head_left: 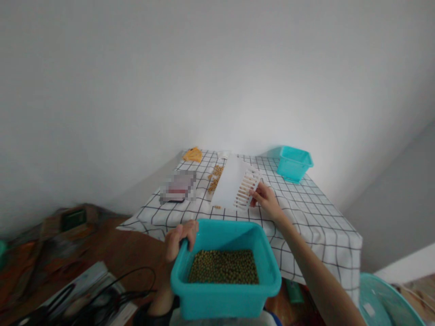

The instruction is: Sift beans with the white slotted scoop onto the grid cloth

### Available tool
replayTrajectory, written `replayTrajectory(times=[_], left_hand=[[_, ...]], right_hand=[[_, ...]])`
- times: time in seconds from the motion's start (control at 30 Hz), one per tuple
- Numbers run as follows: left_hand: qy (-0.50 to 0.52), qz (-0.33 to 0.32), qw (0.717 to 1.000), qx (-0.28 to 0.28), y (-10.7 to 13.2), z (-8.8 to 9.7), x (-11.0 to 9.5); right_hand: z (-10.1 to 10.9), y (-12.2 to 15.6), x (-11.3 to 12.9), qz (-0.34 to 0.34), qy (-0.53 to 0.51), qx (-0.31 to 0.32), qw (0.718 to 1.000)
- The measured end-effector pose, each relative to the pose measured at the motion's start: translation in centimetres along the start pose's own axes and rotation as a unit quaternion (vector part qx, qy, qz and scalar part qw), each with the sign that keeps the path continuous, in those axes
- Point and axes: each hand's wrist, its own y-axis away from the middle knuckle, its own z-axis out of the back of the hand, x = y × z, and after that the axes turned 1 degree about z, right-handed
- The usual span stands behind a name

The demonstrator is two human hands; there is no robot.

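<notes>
My left hand point(181, 237) is closed over the left rim of a turquoise plastic bin point(224, 301) at my lap, with the fingertips inside it. Small round green beans point(224, 267), which look like mung beans, cover its bottom. Over the checked tabletop, my right hand point(263, 198) pinches the right edge of a white sheet point(227, 183) with a row of slots cut along that side. The sheet is tilted. Yellowish bits point(215, 179), perhaps soybeans, lie along its left edge, and the sheet may hide others.
A second turquoise bin point(294, 164) stands at the table's back right. A yellow cloth or bag point(193, 154) lies at the back left, with a blurred-out phone-like object point(178, 186) nearer. Cables point(132, 294) and boxes clutter the floor at left; a teal tub point(387, 301) sits at right.
</notes>
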Motion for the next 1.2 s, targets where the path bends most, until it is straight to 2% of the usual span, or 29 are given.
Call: replayTrajectory(times=[0.23,0.3,0.5,0.67,0.73,0.83,0.9,0.97,1.07,1.2], left_hand=[[0.007,-0.006,1.000,0.007,0.0,0.1,0.0],[0.009,-0.009,1.000,0.016,0.0,0.2,0.0],[0.013,-0.011,1.000,0.025,-0.2,0.3,0.2],[0.004,-0.011,1.000,0.016,-0.3,0.2,0.2],[0.003,-0.009,1.000,0.016,-0.3,0.1,0.2],[0.003,-0.010,1.000,0.017,-0.3,0.1,0.1],[0.002,-0.011,1.000,0.016,-0.3,0.1,0.1],[-0.001,-0.012,1.000,0.016,-0.2,0.1,0.1],[0.002,-0.013,1.000,0.011,0.0,0.1,0.2],[0.028,-0.010,1.000,-0.002,0.2,-0.3,0.1]], right_hand=[[0.1,0.1,-0.1,-0.083,-0.068,0.098,0.989],[0.2,0.2,0.1,-0.104,-0.098,0.106,0.984],[0.6,0.5,0.6,-0.124,-0.162,0.062,0.977],[0.9,0.1,0.3,-0.090,-0.135,-0.075,0.984],[0.9,0.0,0.1,-0.071,-0.122,-0.068,0.988],[0.4,0.0,-0.2,-0.062,-0.090,0.008,0.994],[0.1,0.0,-0.3,-0.056,-0.058,0.033,0.996],[0.0,0.0,-0.5,-0.047,-0.028,0.015,0.998],[0.4,-0.1,-0.5,-0.036,0.011,-0.047,0.998],[0.9,0.0,-0.1,-0.031,0.006,-0.099,0.995]])
